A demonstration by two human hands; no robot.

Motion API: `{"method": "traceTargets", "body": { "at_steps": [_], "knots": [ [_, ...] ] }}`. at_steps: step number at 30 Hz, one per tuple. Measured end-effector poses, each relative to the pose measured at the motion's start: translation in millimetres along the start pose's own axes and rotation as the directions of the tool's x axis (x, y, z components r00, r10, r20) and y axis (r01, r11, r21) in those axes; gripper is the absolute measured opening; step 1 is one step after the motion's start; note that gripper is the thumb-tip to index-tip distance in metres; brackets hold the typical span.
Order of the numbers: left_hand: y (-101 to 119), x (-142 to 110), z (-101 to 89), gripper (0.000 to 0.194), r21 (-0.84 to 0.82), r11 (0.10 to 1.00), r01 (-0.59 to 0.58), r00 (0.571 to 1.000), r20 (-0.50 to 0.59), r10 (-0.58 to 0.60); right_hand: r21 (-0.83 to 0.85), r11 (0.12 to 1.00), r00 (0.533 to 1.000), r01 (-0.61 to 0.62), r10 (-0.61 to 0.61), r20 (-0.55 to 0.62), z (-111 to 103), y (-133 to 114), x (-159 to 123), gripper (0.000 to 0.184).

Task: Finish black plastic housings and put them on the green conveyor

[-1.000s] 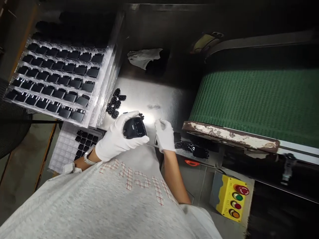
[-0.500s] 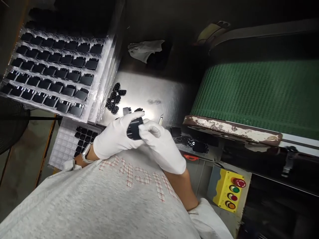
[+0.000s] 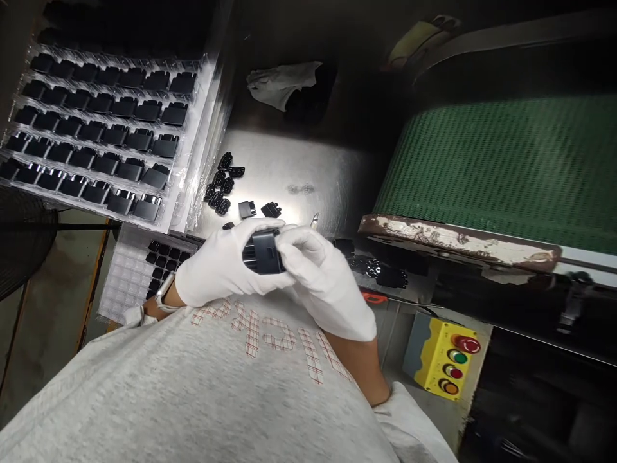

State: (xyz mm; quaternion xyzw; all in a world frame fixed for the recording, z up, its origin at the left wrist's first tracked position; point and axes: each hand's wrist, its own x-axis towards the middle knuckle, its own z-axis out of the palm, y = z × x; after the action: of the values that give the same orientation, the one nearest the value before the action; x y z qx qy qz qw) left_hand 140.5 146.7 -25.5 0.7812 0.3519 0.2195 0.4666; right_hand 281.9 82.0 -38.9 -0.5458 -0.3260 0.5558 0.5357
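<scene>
My left hand [image 3: 226, 263], in a white glove, is closed around a black plastic part [image 3: 267, 252] in front of my chest. Its flat dark face with a small slot shows between thumb and fingers. My gloved right hand [image 3: 315, 263] pinches at the part's right edge; its fingertips touch it, and whether they hold anything else is hidden. Just beyond the hands, a black plastic piece with prongs [image 3: 247, 209] and a similar piece [image 3: 271, 209] lie on the metal table. A small blade [image 3: 315, 220] sticks out behind my right hand.
Clear trays of black parts [image 3: 101, 138] are stacked at the left, above a partly filled tray [image 3: 125, 276]. Small black pieces [image 3: 219, 186] lie on the metal table [image 3: 299, 157]. A green conveyor belt [image 3: 501, 173] stands right, above a yellow button box [image 3: 448, 357]. A white glove [image 3: 282, 83] lies farther back.
The black part has turned so that its flat slotted face shows more. Both hands remain on it, and my right hand has shifted slightly right. The view has moved a little.
</scene>
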Motion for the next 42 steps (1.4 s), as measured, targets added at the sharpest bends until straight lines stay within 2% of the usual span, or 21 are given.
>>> {"method": "traceTargets", "body": {
  "at_steps": [2, 3, 8, 12, 15, 17, 19, 22, 24, 27, 30, 33, 35, 37, 39, 42],
  "knots": [
    [-0.9, -0.1, 0.8, 0.056, 0.046, 0.998, -0.05, 0.999, 0.018, 0.05, 0.026, 0.999, 1.0, -0.021, 0.021, 0.004, 1.3, 1.8, 1.2, 0.036],
    [-0.4, -0.1, 1.0, 0.058, 0.073, 0.997, -0.04, 0.999, 0.029, 0.038, 0.056, 0.998, 0.999, -0.039, 0.039, 0.002, 2.0, 3.1, 2.1, 0.037],
    [5.3, 0.0, 0.8, 0.061, 0.107, 0.989, 0.098, 0.992, 0.064, -0.105, 0.142, 0.986, 0.991, -0.083, 0.097, -0.094, 3.1, 7.9, 4.8, 0.043],
    [5.0, -0.4, 0.1, 0.059, 0.128, 0.976, 0.178, 0.982, 0.047, -0.185, 0.005, 0.999, 0.996, -0.035, 0.035, -0.078, -0.3, 6.9, 1.5, 0.038],
    [2.8, 0.4, -0.7, 0.052, 0.129, 0.981, 0.146, 0.985, 0.068, -0.156, -0.111, 0.994, 0.999, -0.003, -0.001, -0.032, -1.5, 5.1, -2.3, 0.029],
    [1.6, 0.6, -2.1, 0.056, 0.119, 0.982, 0.146, 0.982, 0.1, -0.158, -0.145, 0.989, 0.999, -0.027, 0.022, -0.039, -1.1, 3.9, -4.0, 0.027],
    [0.4, -0.2, -4.5, 0.067, 0.093, 0.973, 0.213, 0.961, 0.162, -0.225, -0.14, 0.989, 0.998, -0.042, 0.034, -0.055, -0.6, 3.0, -4.5, 0.026],
    [-2.1, -3.0, -8.0, 0.08, -0.02, 0.947, 0.32, 0.916, 0.26, -0.304, -0.112, 0.994, 0.998, 0.001, -0.007, -0.059, -0.9, 3.5, -4.4, 0.026],
    [-4.2, -5.1, -8.7, 0.078, -0.125, 0.926, 0.355, 0.911, 0.267, -0.313, -0.104, 0.993, 0.997, 0.059, -0.063, -0.044, -1.9, 4.9, -4.9, 0.025],
    [-6.9, -6.8, -7.3, 0.066, -0.243, 0.901, 0.359, 0.926, 0.213, -0.312, -0.096, 0.989, 0.992, 0.115, -0.119, -0.033, -3.4, 6.8, -7.4, 0.024],
    [-8.7, -6.4, -5.4, 0.051, -0.333, 0.897, 0.292, 0.952, 0.194, -0.238, -0.096, 0.989, 0.993, 0.11, -0.114, -0.039, -4.6, 6.7, -10.8, 0.025],
    [-11.3, -5.3, -5.0, 0.046, -0.358, 0.925, 0.126, 0.989, 0.122, -0.088, -0.113, 0.987, 0.992, 0.117, -0.122, -0.039, -5.6, 5.8, -13.8, 0.026],
    [-13.2, -4.4, -5.3, 0.045, -0.28, 0.96, -0.012, 0.999, 0.03, 0.021, -0.121, 0.984, 0.99, 0.134, -0.139, -0.033, -6.0, 5.6, -15.1, 0.027],
    [-14.3, -3.6, -5.7, 0.042, -0.129, 0.983, -0.133, 0.991, -0.048, 0.128, -0.109, 0.983, 0.988, 0.147, -0.152, -0.032, -6.0, 5.9, -15.8, 0.025],
    [-14.5, -2.8, -5.9, 0.036, 0.024, 0.978, -0.208, 0.973, -0.098, 0.21, -0.055, 0.986, 0.986, 0.159, -0.161, -0.032, -5.4, 6.2, -16.0, 0.022],
    [-13.8, -2.4, -6.2, 0.026, 0.135, 0.949, -0.286, 0.939, -0.156, 0.306, 0.017, 0.986, 0.986, 0.167, -0.167, -0.028, -4.0, 5.4, -16.3, 0.02]
  ]
}}
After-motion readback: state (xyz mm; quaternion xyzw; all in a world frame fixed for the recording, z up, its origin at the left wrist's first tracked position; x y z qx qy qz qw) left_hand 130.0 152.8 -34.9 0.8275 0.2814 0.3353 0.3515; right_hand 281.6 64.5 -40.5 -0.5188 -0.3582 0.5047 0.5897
